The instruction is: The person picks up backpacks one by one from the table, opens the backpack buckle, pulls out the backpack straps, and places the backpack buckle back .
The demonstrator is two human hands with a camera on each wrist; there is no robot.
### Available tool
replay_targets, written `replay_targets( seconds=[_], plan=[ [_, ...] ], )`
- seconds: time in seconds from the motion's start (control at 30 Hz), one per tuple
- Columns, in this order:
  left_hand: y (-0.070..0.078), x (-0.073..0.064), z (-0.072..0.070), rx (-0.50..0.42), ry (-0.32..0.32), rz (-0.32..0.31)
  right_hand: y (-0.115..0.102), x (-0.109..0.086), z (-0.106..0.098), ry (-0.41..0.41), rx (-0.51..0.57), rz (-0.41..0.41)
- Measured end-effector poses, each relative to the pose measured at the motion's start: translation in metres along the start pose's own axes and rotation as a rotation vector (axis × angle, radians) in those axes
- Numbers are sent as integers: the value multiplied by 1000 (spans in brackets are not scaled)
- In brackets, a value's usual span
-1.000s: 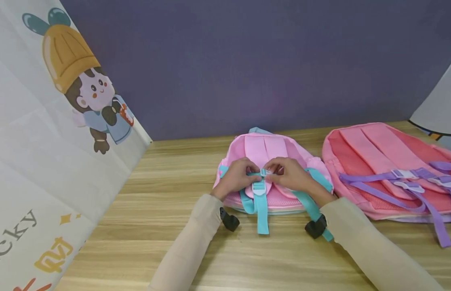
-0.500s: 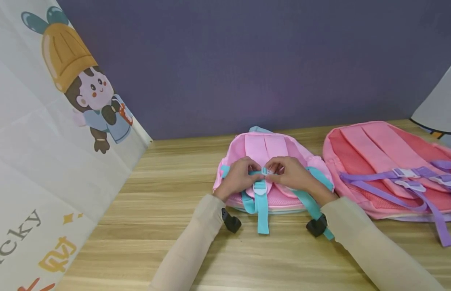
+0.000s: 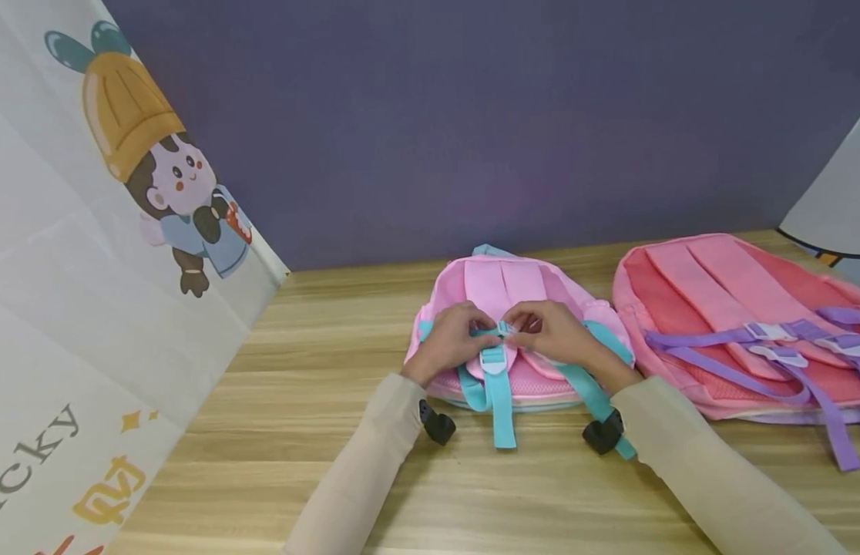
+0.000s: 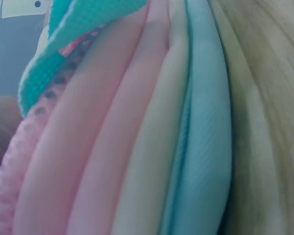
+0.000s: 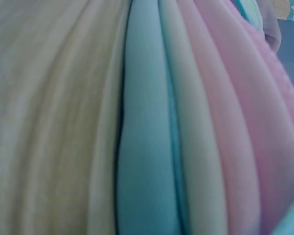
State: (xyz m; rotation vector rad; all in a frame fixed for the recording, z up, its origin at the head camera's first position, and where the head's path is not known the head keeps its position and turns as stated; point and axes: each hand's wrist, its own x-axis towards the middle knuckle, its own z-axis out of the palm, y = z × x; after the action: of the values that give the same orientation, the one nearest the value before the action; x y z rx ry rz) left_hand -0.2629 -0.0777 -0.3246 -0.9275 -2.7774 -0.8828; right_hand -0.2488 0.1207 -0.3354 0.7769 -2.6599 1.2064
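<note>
A small pink backpack [image 3: 527,279] lies on the table with its shoulder straps facing up. Over its middle, my left hand [image 3: 449,341] pinches a teal webbing strap beside a small white plastic buckle [image 3: 503,329]. From the other side, the fingers of my right hand [image 3: 558,337] pinch the buckle's right end; the fingertips partly cover it. Just below is a second white buckle [image 3: 494,360], whose teal strap tail [image 3: 502,420] hangs over the bag's lower edge. Both wrist views show the bag's layered pink, cream and blue edge [image 4: 206,127], with neither grip visible.
To the right, a larger coral-pink backpack [image 3: 724,270] with purple straps [image 3: 770,385] and white buckles lies against the small one. Another teal strap [image 3: 588,391] passes under my right wrist. A dark panel [image 3: 506,131] stands behind the wooden table [image 3: 319,370]; a printed white sheet [image 3: 62,254] borders its left.
</note>
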Motion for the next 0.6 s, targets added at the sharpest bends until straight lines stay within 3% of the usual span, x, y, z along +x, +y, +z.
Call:
replay_targets(
  seconds=[0.2, 0.37, 0.6],
  plan=[
    [-1, 0, 3, -70, 54, 31, 0, 0, -1, -6, 41, 22],
    [0, 1, 6, -111, 64, 12, 1, -1, -2, -22, 67, 41],
    [3, 0, -1, -65, -29, -16, 1, 0, -2, -26, 76, 46]
  ],
)
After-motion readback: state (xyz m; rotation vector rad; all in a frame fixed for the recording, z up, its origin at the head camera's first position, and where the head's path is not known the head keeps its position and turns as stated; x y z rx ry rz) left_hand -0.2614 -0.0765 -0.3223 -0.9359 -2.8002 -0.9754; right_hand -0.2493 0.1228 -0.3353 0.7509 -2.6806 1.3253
